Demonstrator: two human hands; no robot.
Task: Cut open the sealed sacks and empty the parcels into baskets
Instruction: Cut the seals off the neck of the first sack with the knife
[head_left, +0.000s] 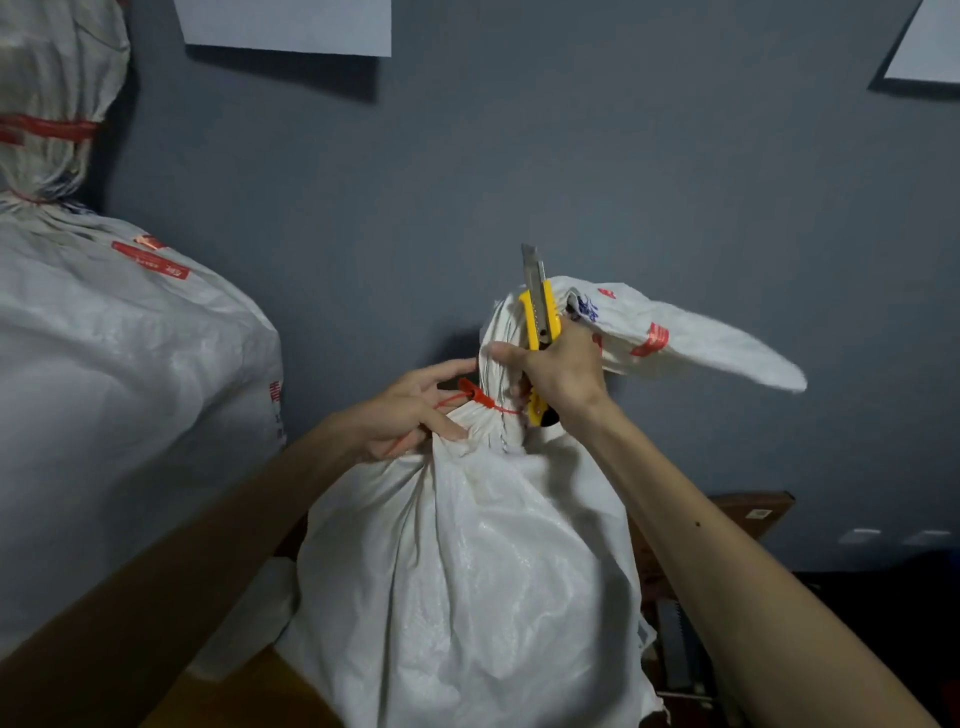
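My right hand (558, 376) grips yellow snap-blade utility knife (540, 317), blade up; left hand (410, 410) pinches red plastic seal tie (475, 395) on white woven sack (467, 545) neck, seemingly uncut.

I count three white woven sacks: one in front of me (467, 561), one large at left (119, 374), another behind it (52, 98). One yellow utility knife (540, 317), one red seal tie (480, 399), two white sheets (285, 23) on the wall.

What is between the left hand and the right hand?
In the head view, the white woven sack's gathered neck, cinched by a red plastic seal tie, lies between left hand and right hand.
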